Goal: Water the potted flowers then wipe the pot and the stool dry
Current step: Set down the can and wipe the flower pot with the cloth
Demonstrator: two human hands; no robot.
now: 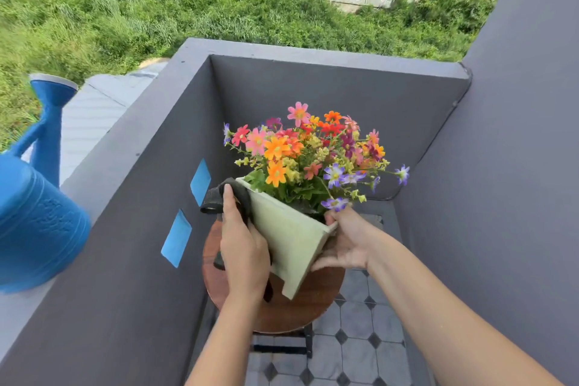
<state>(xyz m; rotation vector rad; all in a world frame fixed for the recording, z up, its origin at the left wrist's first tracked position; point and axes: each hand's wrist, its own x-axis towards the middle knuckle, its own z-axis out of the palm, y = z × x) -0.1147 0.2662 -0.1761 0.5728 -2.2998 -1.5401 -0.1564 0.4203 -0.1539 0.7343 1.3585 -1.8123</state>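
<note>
A pale green square pot (289, 238) full of orange, pink, red and purple flowers (308, 150) is tilted away from me above a round brown wooden stool (308, 301). My right hand (346, 243) grips the pot's right rim and side. My left hand (242, 247) presses a dark cloth (230, 197) against the pot's left face, with the cloth draped over the rim corner. A blue watering can (37, 216) stands on the ledge at the far left, spout pointing up.
Dark grey balcony walls (313, 94) close in on three sides, the left one bearing two blue rectangles (177, 238). The floor (357, 351) is grey tile with black diamonds. Beyond the wall are green bushes (141, 3) and a white building.
</note>
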